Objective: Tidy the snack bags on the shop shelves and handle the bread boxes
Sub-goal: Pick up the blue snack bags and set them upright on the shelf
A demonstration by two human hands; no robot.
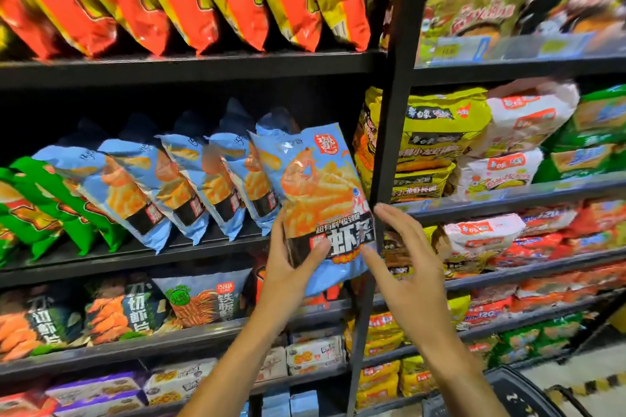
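One blue prawn-stick bag (321,203) pinched low by left hand (291,267), at right end of leaning blue bag row (176,179) on middle shelf (135,256), right hand (406,267) open-fingered beside bag, holding nothing, black upright (389,112) behind.

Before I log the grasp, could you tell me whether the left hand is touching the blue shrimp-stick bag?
Touching: the head view shows the left hand gripping the blue shrimp-stick bag, thumb on its front.
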